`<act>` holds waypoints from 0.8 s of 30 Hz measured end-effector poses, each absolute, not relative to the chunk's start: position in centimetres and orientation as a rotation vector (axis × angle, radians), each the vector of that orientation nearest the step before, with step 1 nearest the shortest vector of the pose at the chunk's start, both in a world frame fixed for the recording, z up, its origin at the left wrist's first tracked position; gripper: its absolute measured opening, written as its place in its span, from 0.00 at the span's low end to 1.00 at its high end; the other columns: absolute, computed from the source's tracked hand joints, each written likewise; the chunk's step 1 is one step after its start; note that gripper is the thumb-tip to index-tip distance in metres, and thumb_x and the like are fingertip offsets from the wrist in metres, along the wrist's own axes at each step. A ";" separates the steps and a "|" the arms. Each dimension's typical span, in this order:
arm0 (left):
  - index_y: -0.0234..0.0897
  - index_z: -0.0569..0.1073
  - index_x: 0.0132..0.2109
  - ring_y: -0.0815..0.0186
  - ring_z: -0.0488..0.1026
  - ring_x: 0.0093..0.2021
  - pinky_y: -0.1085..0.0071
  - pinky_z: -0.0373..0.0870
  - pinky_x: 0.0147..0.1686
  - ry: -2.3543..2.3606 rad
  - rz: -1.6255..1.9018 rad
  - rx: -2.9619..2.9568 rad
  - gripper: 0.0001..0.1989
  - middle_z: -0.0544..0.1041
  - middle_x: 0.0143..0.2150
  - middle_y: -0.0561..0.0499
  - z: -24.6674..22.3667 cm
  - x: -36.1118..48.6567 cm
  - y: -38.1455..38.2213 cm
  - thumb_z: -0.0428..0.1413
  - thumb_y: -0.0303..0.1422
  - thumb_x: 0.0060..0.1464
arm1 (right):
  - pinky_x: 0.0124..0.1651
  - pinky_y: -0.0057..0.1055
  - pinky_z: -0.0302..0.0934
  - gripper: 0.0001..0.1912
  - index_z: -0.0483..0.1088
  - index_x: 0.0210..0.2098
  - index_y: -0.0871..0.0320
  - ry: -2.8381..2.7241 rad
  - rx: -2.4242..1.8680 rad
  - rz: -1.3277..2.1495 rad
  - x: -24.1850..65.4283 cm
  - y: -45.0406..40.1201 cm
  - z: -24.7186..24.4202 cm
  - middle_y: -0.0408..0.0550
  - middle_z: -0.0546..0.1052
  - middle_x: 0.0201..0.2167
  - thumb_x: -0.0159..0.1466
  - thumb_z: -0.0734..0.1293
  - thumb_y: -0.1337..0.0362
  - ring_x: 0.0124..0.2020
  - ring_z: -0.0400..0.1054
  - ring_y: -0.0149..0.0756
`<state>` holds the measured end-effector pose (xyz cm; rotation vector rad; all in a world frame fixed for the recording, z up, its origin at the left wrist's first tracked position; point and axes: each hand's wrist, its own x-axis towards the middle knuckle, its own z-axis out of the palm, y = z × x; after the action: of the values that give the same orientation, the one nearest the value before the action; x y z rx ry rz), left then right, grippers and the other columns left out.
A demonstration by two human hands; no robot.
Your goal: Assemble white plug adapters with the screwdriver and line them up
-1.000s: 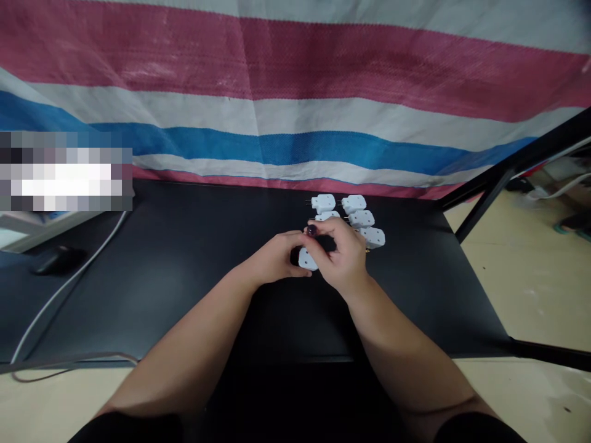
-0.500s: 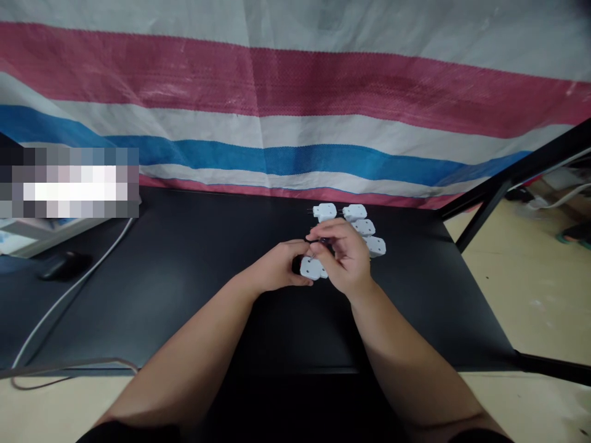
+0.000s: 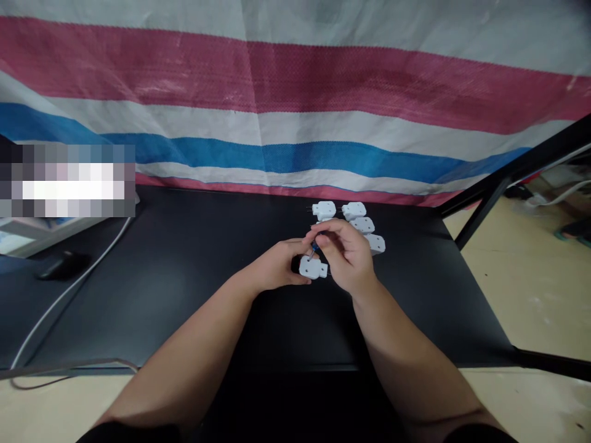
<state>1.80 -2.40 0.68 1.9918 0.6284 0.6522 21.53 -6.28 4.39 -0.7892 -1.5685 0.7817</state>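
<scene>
A white plug (image 3: 312, 268) with small round holes lies flat near the table's middle, its narrow end to the right. My left hand (image 3: 282, 266) is closed around its left side, thumb along the far edge and fingers at the near edge. A screwdriver (image 3: 314, 247) with a blue handle is pinched in my right hand (image 3: 345, 255), above the plug. Its thin metal shaft slants down to the left, and its tip meets a hole in the upper left of the plug. My right fingers hide the upper part of the handle.
Several more white plugs (image 3: 354, 210) are grouped beyond and right of my right hand, some with metal pins showing. A black mouse (image 3: 64, 264) and a pale cable (image 3: 87, 261) lie on the black table (image 3: 184, 246). A striped sheet (image 3: 295, 80) hangs behind; a black frame bar (image 3: 484, 209) stands right.
My right hand has shifted slightly right and its fingers have changed position, so the blue handle and more of the plug's narrow end show. My left hand stays on the plug.
</scene>
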 end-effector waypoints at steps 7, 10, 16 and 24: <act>0.41 0.83 0.54 0.56 0.80 0.50 0.59 0.75 0.52 0.547 0.537 1.865 0.22 0.83 0.49 0.48 0.9 1.2 -2.0 0.75 0.29 0.51 | 0.45 0.40 0.82 0.12 0.72 0.50 0.50 -1.395 -0.735 1.055 21.4 -5.3 3.6 0.43 0.84 0.36 0.76 0.72 0.52 0.38 0.83 0.38; 0.41 0.83 0.54 0.57 0.81 0.49 0.59 0.75 0.51 0.538 0.503 1.846 0.23 0.84 0.49 0.49 0.8 1.1 -2.0 0.75 0.30 0.51 | 0.47 0.40 0.82 0.11 0.74 0.47 0.51 -1.368 -0.684 1.099 21.4 -5.1 3.5 0.44 0.83 0.40 0.74 0.75 0.53 0.39 0.83 0.36; 0.42 0.84 0.53 0.56 0.81 0.50 0.58 0.75 0.54 0.528 0.494 1.842 0.21 0.84 0.49 0.49 0.6 1.1 -2.0 0.76 0.32 0.52 | 0.43 0.36 0.79 0.10 0.79 0.48 0.51 -1.496 -0.664 1.139 21.9 -5.5 3.9 0.46 0.81 0.40 0.74 0.75 0.53 0.40 0.79 0.36; 0.40 0.83 0.48 0.53 0.81 0.53 0.54 0.75 0.58 0.522 0.538 1.864 0.19 0.85 0.51 0.47 0.5 1.5 -2.4 0.77 0.32 0.50 | 0.30 0.32 0.60 0.17 0.73 0.50 0.52 -1.352 -0.501 1.507 20.0 -5.9 3.3 0.38 0.63 0.27 0.79 0.64 0.47 0.26 0.57 0.31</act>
<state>1.51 -2.45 0.49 1.8642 0.5219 0.5384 19.96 -5.89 3.32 -0.5014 -1.3523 1.5074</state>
